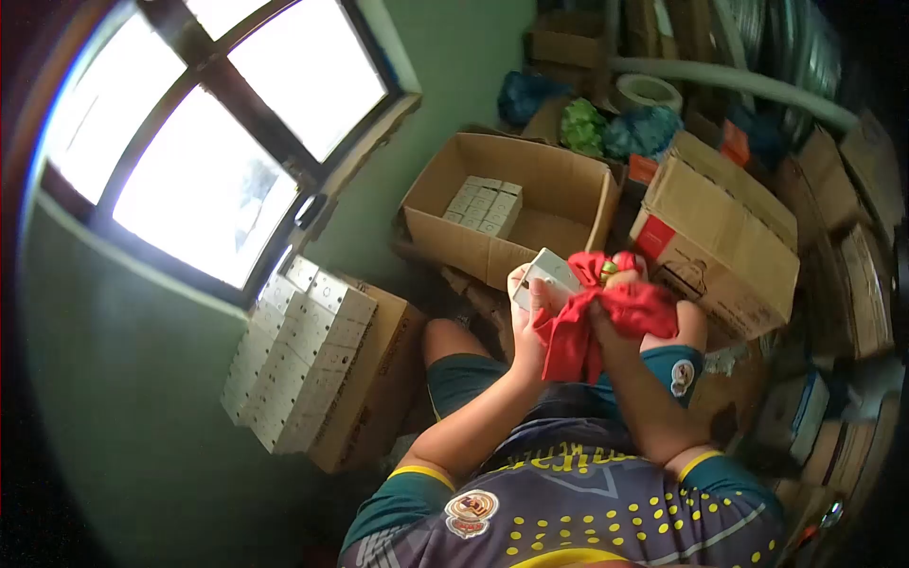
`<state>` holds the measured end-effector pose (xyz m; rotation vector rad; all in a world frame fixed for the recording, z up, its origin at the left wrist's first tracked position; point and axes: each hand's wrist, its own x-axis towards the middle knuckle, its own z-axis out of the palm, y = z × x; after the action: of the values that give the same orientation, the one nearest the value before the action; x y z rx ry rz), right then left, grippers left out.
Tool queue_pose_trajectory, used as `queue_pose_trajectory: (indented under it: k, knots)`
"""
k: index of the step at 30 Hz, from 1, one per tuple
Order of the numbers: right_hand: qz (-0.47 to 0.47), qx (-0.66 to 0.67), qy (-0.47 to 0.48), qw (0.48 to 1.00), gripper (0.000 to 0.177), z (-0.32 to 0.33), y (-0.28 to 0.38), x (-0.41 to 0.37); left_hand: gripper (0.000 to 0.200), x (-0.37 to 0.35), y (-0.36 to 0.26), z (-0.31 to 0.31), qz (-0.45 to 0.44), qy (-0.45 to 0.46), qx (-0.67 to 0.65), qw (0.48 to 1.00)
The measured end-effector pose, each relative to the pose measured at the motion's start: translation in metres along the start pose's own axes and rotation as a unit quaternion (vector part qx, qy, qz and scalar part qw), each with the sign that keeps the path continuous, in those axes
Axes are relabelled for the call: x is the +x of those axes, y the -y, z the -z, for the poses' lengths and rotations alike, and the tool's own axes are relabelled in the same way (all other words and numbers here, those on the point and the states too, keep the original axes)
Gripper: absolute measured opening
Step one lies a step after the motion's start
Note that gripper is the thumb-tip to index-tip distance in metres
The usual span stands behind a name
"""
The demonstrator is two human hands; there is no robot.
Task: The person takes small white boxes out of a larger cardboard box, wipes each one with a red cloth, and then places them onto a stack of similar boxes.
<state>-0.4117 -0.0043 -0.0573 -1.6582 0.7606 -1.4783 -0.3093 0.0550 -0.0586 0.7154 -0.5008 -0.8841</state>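
My left hand (528,317) is closed around a small white plastic box (549,269), its thumb lying across the near face. Just to the right, a bunched red cloth (570,339) is gripped by my right hand (622,278), which the folds largely cover. Part of the cloth hangs down between my two wrists and lies against the white box. Both hands are above my lap, in front of an open cardboard box (454,244) that has several similar white boxes (488,204) grouped in its left part.
Stacked white boxes (308,350) stand on a carton (374,374) at left, below a bright window (204,180). A closed cardboard box (724,241) tilts at right. Behind are plastic bags (644,131), a tape roll (650,93) and flattened cardboard (852,284).
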Motion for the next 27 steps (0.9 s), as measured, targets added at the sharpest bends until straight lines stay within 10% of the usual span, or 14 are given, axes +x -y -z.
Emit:
queue_pose_trajectory:
  k: [5,8,9,11,17,22,27]
  knots:
    - [-0.140,0.236,-0.028,0.961,0.035,0.007,0.043,0.030,0.027,0.002,-0.024,-0.020,0.061,0.035,-0.026,0.997]
    - [0.221,-0.086,0.157,0.959,0.030,0.007,0.019,0.031,0.037,0.023,-0.022,0.013,0.041,0.009,0.095,0.995]
    - [0.081,-0.035,0.183,0.979,0.033,0.000,0.042,0.026,0.040,0.026,-0.026,0.010,0.008,0.005,0.107,0.994]
    - [0.096,-0.139,0.197,0.966,0.036,-0.006,0.031,0.011,0.048,0.039,-0.023,0.045,0.170,0.011,-0.080,0.982]
    - [-0.016,0.111,0.029,0.993,0.039,-0.010,0.013,0.031,0.042,0.009,-0.030,0.012,0.063,0.232,0.237,0.941]
    - [-0.058,0.098,0.085,0.990,0.049,-0.027,0.047,0.002,0.033,0.019,-0.052,0.026,-0.023,0.098,0.310,0.946]
    - [0.047,0.102,0.156,0.981,0.060,-0.027,0.036,-0.008,0.066,0.021,-0.061,0.021,-0.054,0.108,0.223,0.967]
